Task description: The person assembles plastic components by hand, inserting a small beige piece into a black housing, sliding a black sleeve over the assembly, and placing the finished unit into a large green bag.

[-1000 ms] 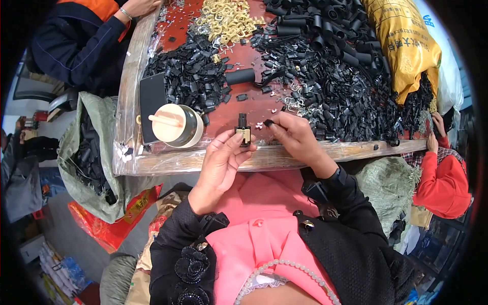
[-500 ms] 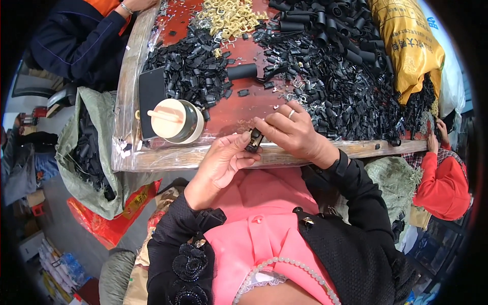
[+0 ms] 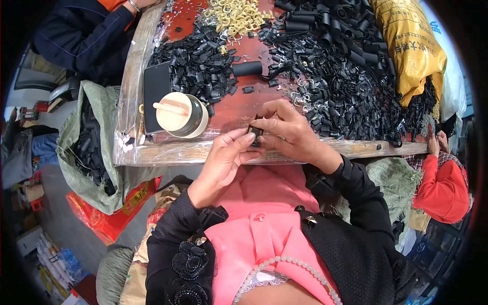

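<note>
Just over the table's near edge, a small black rectangular piece (image 3: 255, 133) with a hollow in its face is held between both hands. My left hand (image 3: 226, 158) pinches it from below with thumb and fingers. From the upper right, my right hand (image 3: 290, 133) closes its thumb and fingertips on the same piece, partly covering it. Beyond them on the red tabletop (image 3: 231, 108) lie a heap of small black flat pieces (image 3: 195, 66) and a wide pile of slim black parts with silvery bits (image 3: 345, 101). A single black tube (image 3: 247, 68) rests between these piles.
A jar with a beige lid (image 3: 175, 111) stands beside a black flat slab (image 3: 156, 94). Gold metal clips (image 3: 234, 18), more black tubes (image 3: 335, 33) and a yellow sack (image 3: 406, 46) lie farther back. An open woven sack (image 3: 84, 147) stands left. Co-workers sit far left and right.
My right hand has moved slightly inward and down, its fingers now closer around the black piece. The piece has turned a little in my fingers. The whole view has shifted slightly.
</note>
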`<state>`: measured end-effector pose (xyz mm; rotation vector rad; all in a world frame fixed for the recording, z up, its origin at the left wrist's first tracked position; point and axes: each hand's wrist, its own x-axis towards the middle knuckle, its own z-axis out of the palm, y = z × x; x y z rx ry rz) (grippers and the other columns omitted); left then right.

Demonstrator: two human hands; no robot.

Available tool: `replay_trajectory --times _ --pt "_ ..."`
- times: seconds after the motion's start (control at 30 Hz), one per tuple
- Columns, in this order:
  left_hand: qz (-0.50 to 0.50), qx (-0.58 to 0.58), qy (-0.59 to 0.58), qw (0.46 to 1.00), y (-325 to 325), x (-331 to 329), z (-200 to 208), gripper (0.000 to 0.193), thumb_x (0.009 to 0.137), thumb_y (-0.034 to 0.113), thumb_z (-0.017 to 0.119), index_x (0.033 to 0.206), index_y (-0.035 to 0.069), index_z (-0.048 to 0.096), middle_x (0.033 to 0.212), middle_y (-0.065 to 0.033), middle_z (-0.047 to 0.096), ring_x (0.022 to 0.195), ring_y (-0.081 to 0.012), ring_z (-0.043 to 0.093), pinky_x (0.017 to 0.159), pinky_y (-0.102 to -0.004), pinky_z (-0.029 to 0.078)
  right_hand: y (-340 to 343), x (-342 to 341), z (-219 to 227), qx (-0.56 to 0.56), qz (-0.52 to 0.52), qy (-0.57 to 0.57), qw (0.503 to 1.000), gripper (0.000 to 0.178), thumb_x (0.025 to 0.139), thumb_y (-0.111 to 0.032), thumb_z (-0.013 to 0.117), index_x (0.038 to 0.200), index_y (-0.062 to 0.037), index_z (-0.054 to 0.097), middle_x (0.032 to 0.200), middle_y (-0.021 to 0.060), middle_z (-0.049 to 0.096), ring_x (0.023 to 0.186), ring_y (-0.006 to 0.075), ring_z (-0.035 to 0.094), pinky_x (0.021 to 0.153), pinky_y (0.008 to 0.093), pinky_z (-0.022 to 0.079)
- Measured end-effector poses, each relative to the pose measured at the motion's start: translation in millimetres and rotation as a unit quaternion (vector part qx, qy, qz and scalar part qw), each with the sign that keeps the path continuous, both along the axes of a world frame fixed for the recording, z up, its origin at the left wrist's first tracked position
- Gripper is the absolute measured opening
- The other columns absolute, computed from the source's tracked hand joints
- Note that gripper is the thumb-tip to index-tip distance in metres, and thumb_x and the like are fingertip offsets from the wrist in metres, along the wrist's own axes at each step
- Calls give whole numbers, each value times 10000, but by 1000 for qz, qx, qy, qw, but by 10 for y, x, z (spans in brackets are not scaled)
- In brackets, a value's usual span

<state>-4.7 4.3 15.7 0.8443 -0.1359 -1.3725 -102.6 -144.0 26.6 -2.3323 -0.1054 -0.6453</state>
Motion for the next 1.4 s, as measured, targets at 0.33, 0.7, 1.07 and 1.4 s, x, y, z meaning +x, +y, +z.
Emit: replay_trajectory --times 0.33,0.7,1.07,1.4 --pt "26 -10 -49 998 7 -50 8 300 832 137 484 1080 -31 465 893 -88 569 741 -148 579 660 -246 486 47 -2 -82 80 -27 -10 996 257 605 -64 642 855 -59 580 880 94 473 793 234 477 654 324 407" --pt "11 -4 -162 987 22 83 -55 273 831 132 481 1040 -42 460 880 -117 564 722 -147 584 609 -219 502 -681 842 -251 -273 -127 1 953 310 672 -115 599 966 -64 513 909 90 499 854 252 487 733 350 364" --pt "53 -3 -120 991 -6 86 21 267 821 107 495 1047 -25 443 922 -116 558 759 -146 580 665 -217 496 -629 257 6 53 -72 134 987 386 643 -103 615 1002 -49 485 902 75 490 813 202 489 709 296 381" --pt "44 -6 -74 996 -21 24 176 298 810 97 513 1074 -22 443 834 -43 540 678 -84 513 566 -170 462 -185 -171 128 235 28 50 970 311 668 -68 592 955 -1 493 923 90 479 871 178 464 757 263 359"
